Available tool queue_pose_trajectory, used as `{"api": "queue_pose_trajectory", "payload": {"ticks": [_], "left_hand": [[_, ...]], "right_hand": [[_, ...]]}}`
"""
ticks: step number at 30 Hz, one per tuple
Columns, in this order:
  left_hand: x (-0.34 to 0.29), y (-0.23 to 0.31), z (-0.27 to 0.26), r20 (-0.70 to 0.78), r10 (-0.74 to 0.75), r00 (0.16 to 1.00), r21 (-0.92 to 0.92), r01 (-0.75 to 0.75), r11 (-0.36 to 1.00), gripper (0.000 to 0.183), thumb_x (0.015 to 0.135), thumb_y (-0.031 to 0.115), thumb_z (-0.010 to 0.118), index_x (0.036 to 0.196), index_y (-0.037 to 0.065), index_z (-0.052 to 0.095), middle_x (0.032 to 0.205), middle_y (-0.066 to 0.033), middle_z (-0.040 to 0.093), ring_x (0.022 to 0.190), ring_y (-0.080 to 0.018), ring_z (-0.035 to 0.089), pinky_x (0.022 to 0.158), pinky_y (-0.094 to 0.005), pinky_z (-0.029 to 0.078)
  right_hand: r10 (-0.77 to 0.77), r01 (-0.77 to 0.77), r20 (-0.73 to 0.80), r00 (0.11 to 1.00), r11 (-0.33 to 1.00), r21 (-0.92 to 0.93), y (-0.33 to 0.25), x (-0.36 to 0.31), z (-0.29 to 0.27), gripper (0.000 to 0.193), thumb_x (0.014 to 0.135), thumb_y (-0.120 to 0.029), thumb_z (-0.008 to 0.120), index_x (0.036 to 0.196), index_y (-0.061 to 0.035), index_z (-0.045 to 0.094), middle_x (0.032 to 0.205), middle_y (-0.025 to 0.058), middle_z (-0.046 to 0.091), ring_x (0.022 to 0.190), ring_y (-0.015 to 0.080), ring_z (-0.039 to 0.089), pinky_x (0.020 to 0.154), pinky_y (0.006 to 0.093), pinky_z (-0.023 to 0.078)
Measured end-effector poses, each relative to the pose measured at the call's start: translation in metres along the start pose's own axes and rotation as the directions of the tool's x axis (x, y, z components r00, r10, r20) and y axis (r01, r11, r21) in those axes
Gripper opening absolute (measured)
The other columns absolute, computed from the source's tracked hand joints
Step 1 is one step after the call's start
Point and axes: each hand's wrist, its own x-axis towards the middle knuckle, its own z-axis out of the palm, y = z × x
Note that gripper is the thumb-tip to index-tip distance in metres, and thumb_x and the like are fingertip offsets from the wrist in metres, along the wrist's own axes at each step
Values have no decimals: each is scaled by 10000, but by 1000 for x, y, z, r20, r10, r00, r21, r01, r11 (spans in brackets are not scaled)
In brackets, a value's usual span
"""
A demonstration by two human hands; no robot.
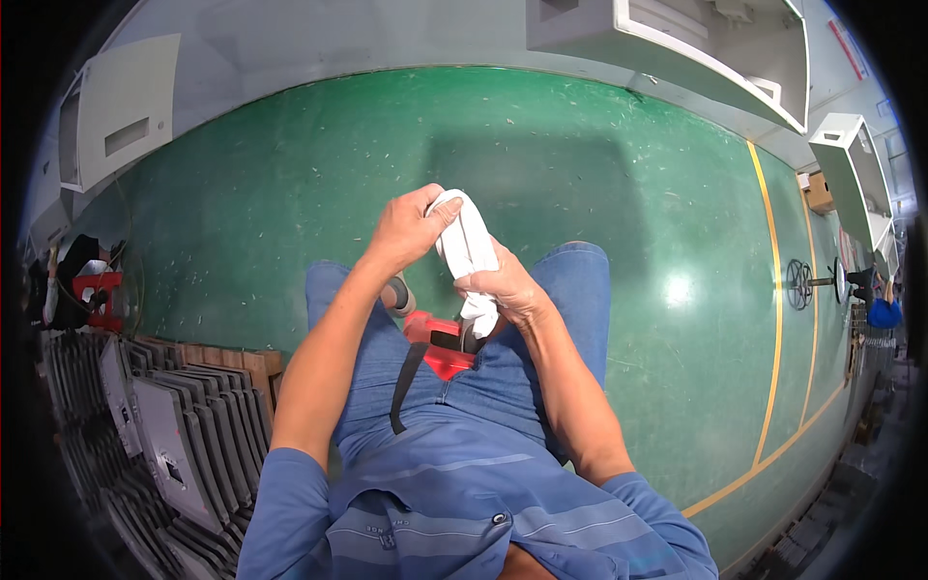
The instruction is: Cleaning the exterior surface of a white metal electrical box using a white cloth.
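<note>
A white cloth glove [466, 247] is stretched between both hands above my lap. My left hand [406, 230] pinches its upper end. My right hand [505, 290] grips its lower part, with the fabric bunched in the fingers. Just below the hands, a red and black tool [440, 348] with a black strap hanging from it rests on my jeans. A shoe [398, 294] shows under my left wrist on the green floor [541, 164].
Rows of dark grey flat panels [164, 435] stand in a wooden rack at the lower left. White housings [121, 111] sit at the upper left, top [706, 48] and right [855, 164]. A yellow line [776, 309] crosses the floor at right; a small standing fan [800, 283] is beyond it.
</note>
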Motion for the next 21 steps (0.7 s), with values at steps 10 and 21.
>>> {"api": "queue_pose_trajectory", "payload": {"ticks": [10, 21], "left_hand": [[-3, -14, 15, 156, -23, 987, -692, 126, 710, 392, 979, 414, 561, 1034, 30, 613, 896, -8, 618, 832, -94, 572, 741, -273, 474], [20, 137, -66, 1, 817, 577, 733, -555, 392, 349, 811, 186, 714, 1109, 34, 613, 1048, -101, 624, 1020, -290, 598, 858, -394, 489]], "right_hand": [[45, -64, 142, 989, 989, 133, -10, -9, -7, 579, 712, -73, 694, 1261, 7, 528, 1027, 122, 678, 646, 74, 557, 563, 206, 468], [29, 178, -497, 867, 914, 364, 14, 24, -38, 338, 866, -29, 618, 1186, -7, 510, 909, 124, 658, 603, 119, 597, 493, 237, 516]]}}
